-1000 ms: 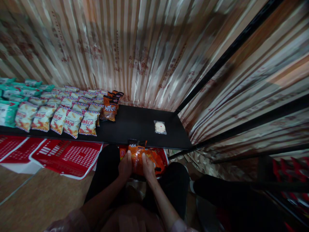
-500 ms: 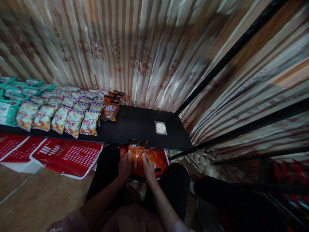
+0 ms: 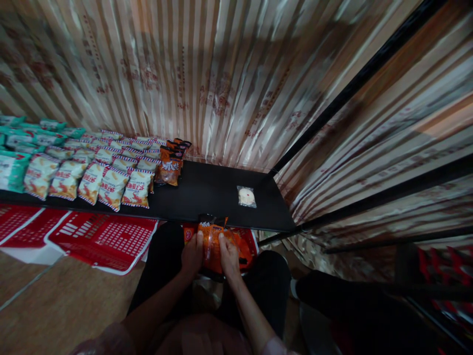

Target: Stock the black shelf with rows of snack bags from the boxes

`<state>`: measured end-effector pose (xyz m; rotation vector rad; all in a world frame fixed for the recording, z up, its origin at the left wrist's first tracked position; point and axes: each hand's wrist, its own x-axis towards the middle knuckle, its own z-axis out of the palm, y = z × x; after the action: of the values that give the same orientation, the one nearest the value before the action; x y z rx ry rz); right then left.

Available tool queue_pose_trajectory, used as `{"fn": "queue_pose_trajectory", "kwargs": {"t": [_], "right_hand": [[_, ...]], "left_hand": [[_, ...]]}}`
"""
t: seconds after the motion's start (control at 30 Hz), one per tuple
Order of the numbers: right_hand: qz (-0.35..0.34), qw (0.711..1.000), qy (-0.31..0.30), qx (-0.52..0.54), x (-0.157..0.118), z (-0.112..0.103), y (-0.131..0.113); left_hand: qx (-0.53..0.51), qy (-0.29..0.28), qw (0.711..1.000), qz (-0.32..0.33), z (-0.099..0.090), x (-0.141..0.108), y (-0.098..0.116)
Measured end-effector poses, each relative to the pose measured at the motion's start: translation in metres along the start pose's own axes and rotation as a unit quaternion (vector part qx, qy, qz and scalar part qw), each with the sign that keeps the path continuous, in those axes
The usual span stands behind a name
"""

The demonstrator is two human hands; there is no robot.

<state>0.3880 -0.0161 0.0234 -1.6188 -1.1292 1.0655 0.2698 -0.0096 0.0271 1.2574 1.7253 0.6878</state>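
Observation:
Between my knees, an orange snack bag (image 3: pixel 212 246) is gripped at both sides. My left hand (image 3: pixel 192 254) closes on its left edge, thumb on top. On the opposite edge, my right hand (image 3: pixel 229 254) holds it the same way. Below and around the bag, a red basket (image 3: pixel 254 246) holds more orange packets (image 3: pixel 240 244), partly covered by my hands. On the black shelf (image 3: pixel 210 187) ahead, orange snack bags (image 3: pixel 170 167) stand at the end of rows of pale snack bags (image 3: pixel 137 189). A small clear packet with a round white item (image 3: pixel 246 196) lies alone to the right.
Green bags (image 3: pixel 15 170) fill the shelf's far left. Red baskets (image 3: pixel 107 241) sit under the shelf. A black metal post (image 3: pixel 325 118) slants up at the right, before a striped curtain (image 3: pixel 207 74). Red packages (image 3: pixel 443 276) show at the far right.
Almost nothing differs. Both hands keep hold of the orange snack bag, which has shifted very slightly to the right.

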Motion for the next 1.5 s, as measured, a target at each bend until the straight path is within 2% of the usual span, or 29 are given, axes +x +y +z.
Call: {"fn": "queue_pose_trajectory", "kwargs": {"t": [0.1, 0.2, 0.33, 0.43, 0.57, 0.67, 0.97, 1.17, 1.27, 1.5], "right_hand": [[-0.015, 1.0, 0.009, -0.022, -0.002, -0.002, -0.005], [-0.023, 0.999, 0.02, -0.036, -0.003, -0.003, -0.008], [-0.031, 0.998, 0.025, -0.048, -0.003, -0.003, -0.009], [-0.036, 0.998, 0.015, -0.055, -0.003, -0.003, -0.01], [-0.033, 0.998, 0.015, -0.058, -0.004, -0.004, -0.014], [-0.045, 0.997, 0.017, -0.067, -0.004, -0.005, -0.017], [-0.066, 0.993, -0.007, -0.094, -0.004, -0.012, -0.027], [-0.049, 0.994, 0.043, -0.082, -0.003, -0.012, -0.024], [-0.031, 0.996, 0.04, -0.068, -0.002, -0.011, -0.024], [-0.036, 0.998, 0.044, -0.008, -0.004, -0.007, -0.025]], "left_hand": [[-0.022, 0.016, 1.0, 0.004, -0.001, 0.0, 0.002], [-0.056, 0.063, 0.996, 0.026, 0.001, 0.001, 0.001], [-0.077, 0.153, 0.982, 0.081, 0.003, 0.003, -0.001], [-0.065, 0.18, 0.973, 0.13, 0.001, 0.002, 0.001], [-0.049, 0.179, 0.966, 0.182, -0.001, 0.001, 0.005], [-0.051, 0.172, 0.966, 0.188, -0.001, 0.001, 0.006], [-0.102, 0.141, 0.974, 0.144, -0.001, 0.001, 0.004], [-0.159, 0.141, 0.97, 0.115, -0.001, 0.0, 0.003], [-0.179, 0.135, 0.968, 0.116, -0.001, -0.001, 0.004], [-0.216, 0.117, 0.964, 0.106, 0.001, 0.002, -0.001]]}}
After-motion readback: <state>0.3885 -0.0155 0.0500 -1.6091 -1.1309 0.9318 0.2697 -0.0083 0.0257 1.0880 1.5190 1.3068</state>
